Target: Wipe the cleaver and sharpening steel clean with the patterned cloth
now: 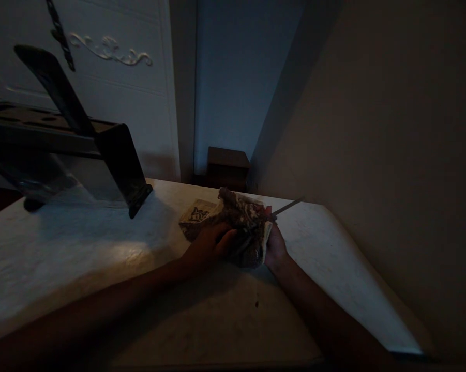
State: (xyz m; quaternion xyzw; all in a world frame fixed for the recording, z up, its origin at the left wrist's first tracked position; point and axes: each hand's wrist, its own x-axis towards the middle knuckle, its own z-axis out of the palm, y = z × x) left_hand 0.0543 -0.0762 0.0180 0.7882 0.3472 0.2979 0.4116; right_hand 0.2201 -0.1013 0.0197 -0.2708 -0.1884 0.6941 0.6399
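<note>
A patterned brown-and-cream cloth [249, 206] is bunched up over the table, with a flatter, lighter end [198, 213] reaching left. Out of its right side sticks the thin, straight blade of a knife [290, 206], pointing up and to the right. My left hand [211, 243] is closed at the left of the bundle, in line with the blade; the knife's handle there is mostly hidden by fingers and dark folds. From the right, my right hand [274, 243] grips the cloth around the blade, its palm under the folds. Dim light blurs the detail between the hands.
A dark knife block [118, 160] with clear sides stands at the left of the pale table [159, 310], a black handle [58, 85] slanting up from it. Behind are a white door [132, 113] and a brown box [228, 160]. A wall [391, 155] runs along the right.
</note>
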